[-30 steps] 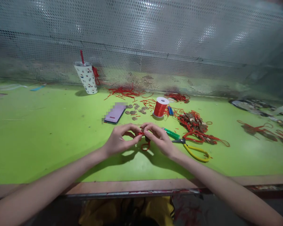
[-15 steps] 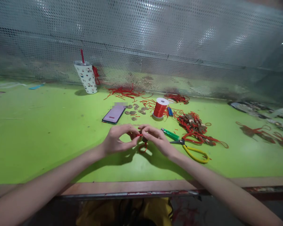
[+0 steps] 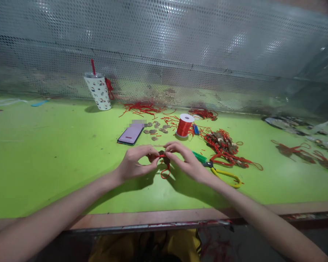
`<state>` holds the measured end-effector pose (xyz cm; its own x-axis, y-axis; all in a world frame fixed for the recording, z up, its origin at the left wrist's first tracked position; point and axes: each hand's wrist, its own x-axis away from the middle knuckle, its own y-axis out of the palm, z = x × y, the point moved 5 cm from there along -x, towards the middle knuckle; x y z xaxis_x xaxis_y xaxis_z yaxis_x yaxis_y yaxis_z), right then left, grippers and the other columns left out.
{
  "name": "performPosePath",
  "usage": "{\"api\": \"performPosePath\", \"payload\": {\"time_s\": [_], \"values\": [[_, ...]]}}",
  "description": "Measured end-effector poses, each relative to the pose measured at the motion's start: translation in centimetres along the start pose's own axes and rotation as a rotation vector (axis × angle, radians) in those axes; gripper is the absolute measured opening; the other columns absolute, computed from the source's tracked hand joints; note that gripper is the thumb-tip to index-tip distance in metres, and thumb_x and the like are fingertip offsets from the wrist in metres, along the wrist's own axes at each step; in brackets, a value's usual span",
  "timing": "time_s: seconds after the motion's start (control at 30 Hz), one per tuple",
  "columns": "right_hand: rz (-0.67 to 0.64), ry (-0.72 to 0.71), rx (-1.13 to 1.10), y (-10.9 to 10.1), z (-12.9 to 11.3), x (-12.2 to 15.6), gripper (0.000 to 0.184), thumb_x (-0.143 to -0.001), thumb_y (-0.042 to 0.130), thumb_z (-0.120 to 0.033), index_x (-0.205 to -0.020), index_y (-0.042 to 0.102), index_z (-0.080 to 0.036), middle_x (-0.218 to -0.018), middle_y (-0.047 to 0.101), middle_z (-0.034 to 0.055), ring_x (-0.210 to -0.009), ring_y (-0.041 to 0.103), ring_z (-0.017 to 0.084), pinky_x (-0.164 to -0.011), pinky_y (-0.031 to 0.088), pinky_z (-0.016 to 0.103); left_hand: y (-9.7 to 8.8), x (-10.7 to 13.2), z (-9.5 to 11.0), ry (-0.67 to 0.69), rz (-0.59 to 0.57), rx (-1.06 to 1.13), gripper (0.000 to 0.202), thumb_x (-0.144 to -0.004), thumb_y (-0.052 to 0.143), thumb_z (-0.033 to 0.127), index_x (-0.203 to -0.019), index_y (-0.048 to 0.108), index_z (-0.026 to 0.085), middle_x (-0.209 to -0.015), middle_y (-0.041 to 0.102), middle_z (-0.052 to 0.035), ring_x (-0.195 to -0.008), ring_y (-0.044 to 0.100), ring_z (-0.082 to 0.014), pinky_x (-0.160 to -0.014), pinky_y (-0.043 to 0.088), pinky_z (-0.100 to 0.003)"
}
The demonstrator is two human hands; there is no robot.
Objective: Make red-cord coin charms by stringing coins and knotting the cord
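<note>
Centrally, above the green surface, a red cord with dark discs is pinched between thumb and fingers by the left hand and the right hand, both nearly closed; a red spool is seen beyond.

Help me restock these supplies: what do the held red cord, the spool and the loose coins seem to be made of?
Held red cord: probably textile, perhaps synthetic; it's thin and bends into a loop.
Spool: likely plastic, its white top smooth; the red winding shines like satin thread.
Loose coins: apparently metal, dull and brownish, perhaps aged brass or bronze.
</note>
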<state>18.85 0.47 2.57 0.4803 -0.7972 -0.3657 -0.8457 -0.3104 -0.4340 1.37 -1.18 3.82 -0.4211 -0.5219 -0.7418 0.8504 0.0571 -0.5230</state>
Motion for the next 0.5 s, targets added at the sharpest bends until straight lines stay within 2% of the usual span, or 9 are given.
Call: {"api": "performPosePath", "payload": {"time_s": [0.03, 0.1, 0.17, 0.23, 0.3, 0.37, 0.5], "values": [[-0.012, -0.014, 0.075, -1.2, -0.5, 0.1, 0.02, -0.099, 0.056, -0.042, -0.102, 0.063, -0.023, -0.11, 0.066, 0.009, -0.105, 0.062, 0.024, -0.099, 0.048, 0.045, 0.0, 0.0, -0.1, -0.015, 0.008, 0.012, 0.007, -0.085, 0.066, 0.013, -0.088, 0.071, 0.016, -0.072, 0.073, -0.0029, -0.059, 0.066, -0.0128, -0.059, 0.055, -0.023], [-0.15, 0.073, 0.25, -3.8, -0.8, 0.6, 0.025, -0.1, 0.052, -0.044, -0.108, 0.063, -0.022, -0.111, 0.068, 0.01, -0.101, 0.064, 0.025, -0.093, 0.05, 0.043, 0.0, 0.1, -0.2, -0.031, 0.022, 0.036, 0.008, -0.084, 0.066, 0.012, -0.088, 0.072, 0.016, -0.073, 0.073, -0.003, -0.059, 0.066, -0.0121, -0.059, 0.055, -0.022], [-0.253, 0.177, 0.497, -7.2, -0.3, 2.0, 0.029, -0.097, 0.056, -0.045, -0.108, 0.064, -0.02, -0.111, 0.068, 0.0121, -0.099, 0.064, 0.027, -0.088, 0.051, 0.042, 0.0, 0.1, -0.2, -0.032, 0.034, 0.046, 0.008, -0.084, 0.067, 0.01, -0.087, 0.071, 0.015, -0.074, 0.073, -0.0032, -0.059, 0.066, -0.0114, -0.059, 0.055, -0.021], [-0.292, 0.302, 0.728, -10.8, 0.8, 3.9, 0.027, -0.09, 0.063, -0.043, -0.1, 0.066, -0.018, -0.104, 0.068, 0.014, -0.091, 0.064, 0.028, -0.081, 0.051, 0.042, 0.0, 0.1, 0.0, -0.037, 0.04, 0.035, 0.007, -0.083, 0.067, 0.009, -0.086, 0.071, 0.014, -0.074, 0.073, -0.0032, -0.059, 0.066, -0.0109, -0.06, 0.056, -0.021], [-0.328, 0.419, 0.857, -13.4, 2.1, 6.0, 0.02, -0.084, 0.067, -0.038, -0.087, 0.066, -0.018, -0.091, 0.067, 0.0138, -0.082, 0.063, 0.028, -0.076, 0.05, 0.04, 0.2, 0.1, 0.1, -0.05, 0.036, 0.024, 0.007, -0.084, 0.066, 0.01, -0.085, 0.071, 0.015, -0.074, 0.073, -0.003, -0.06, 0.066, -0.0108, -0.06, 0.056, -0.021], [-0.333, 0.46, 0.83, -14.3, 3.0, 7.7, 0.017, -0.082, 0.069, -0.036, -0.084, 0.065, -0.019, -0.087, 0.067, 0.0131, -0.077, 0.063, 0.026, -0.074, 0.05, 0.038, 0.3, 0.2, 0.2, -0.055, 0.025, 0.034, 0.007, -0.084, 0.065, 0.01, -0.085, 0.071, 0.015, -0.074, 0.073, -0.0027, -0.06, 0.066, -0.0109, -0.06, 0.057, -0.021], [-0.28, 0.437, 0.795, -13.5, 3.7, 9.2, 0.014, -0.077, 0.071, -0.031, -0.084, 0.064, -0.021, -0.087, 0.069, 0.0104, -0.073, 0.063, 0.023, -0.069, 0.051, 0.034, 0.5, 0.2, 0.3, -0.058, 0.021, 0.055, 0.007, -0.084, 0.066, 0.011, -0.085, 0.071, 0.015, -0.073, 0.073, -0.0022, -0.059, 0.065, -0.0106, -0.059, 0.057, -0.021]]}}
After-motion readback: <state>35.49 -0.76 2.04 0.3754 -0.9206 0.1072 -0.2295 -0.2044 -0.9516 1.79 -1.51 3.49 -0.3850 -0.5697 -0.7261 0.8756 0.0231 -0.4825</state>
